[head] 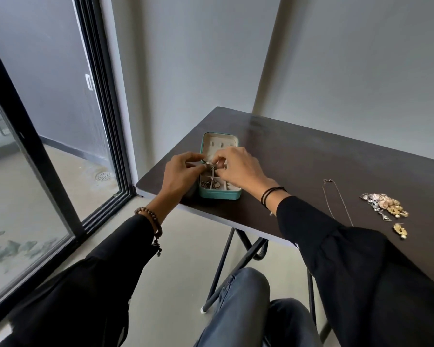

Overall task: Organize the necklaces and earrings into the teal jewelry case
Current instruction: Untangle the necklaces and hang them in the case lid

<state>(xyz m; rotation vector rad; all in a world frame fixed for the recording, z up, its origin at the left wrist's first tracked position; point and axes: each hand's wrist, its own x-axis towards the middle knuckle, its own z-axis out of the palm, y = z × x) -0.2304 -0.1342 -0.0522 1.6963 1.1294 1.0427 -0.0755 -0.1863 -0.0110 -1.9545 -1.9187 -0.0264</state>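
Observation:
The teal jewelry case (220, 194) lies open near the table's left front corner, its cream lid (219, 144) tilted back. Several small pieces rest in its front compartments. Over the case's middle, my left hand (181, 176) and my right hand (238, 167) meet, both pinching a thin necklace (212, 167) with a small dark part. A thin silver chain (336, 201) lies loose on the table to the right. Further right sits a pile of gold and silver earrings (386, 206), and a single gold earring (400, 230) lies just in front of it.
The dark folding table (311, 159) stands against a grey wall corner. A glass sliding door (35, 171) runs along the left. My knees in jeans (238, 309) are below the table's front edge.

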